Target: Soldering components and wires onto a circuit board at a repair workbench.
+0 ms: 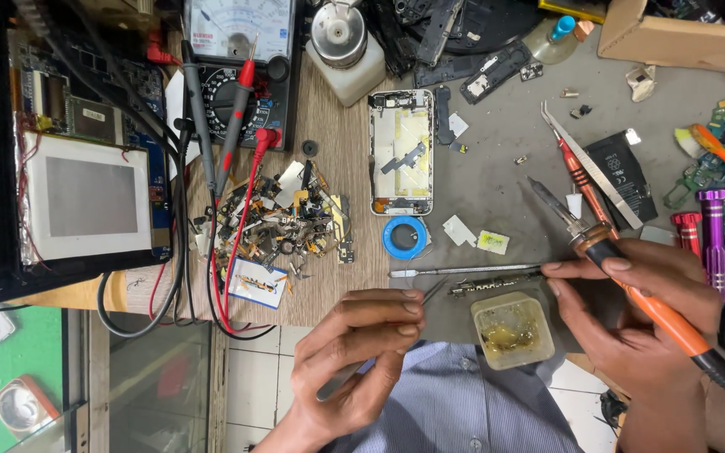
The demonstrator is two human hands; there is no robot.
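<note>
1. Bare grey counter point(497, 180) lies open between my soldering iron point(576, 226) and the opened phone point(401, 153).
2. Left, a heap of small parts point(274, 222) and red probe leads point(245, 193) block me.
3. Near, the flux tub point(512, 330) and long tool point(463, 270) sit between my hands.

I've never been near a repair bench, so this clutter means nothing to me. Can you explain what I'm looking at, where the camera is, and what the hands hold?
There is one picture, taken from a camera on the person's head, looking down at their own two bare hands over a workbench.

The right hand holds a soldering iron with an orange handle, its tip pointing up and left. The left hand pinches thin tweezers between fingers and thumb.

Between the hands sits a small clear tub with yellowish residue. Further up lies an opened phone frame, with a blue ring just below it. To the left is a heap of small parts, and above that a meter with red and black probes. Screwdrivers stand at the right.
</note>
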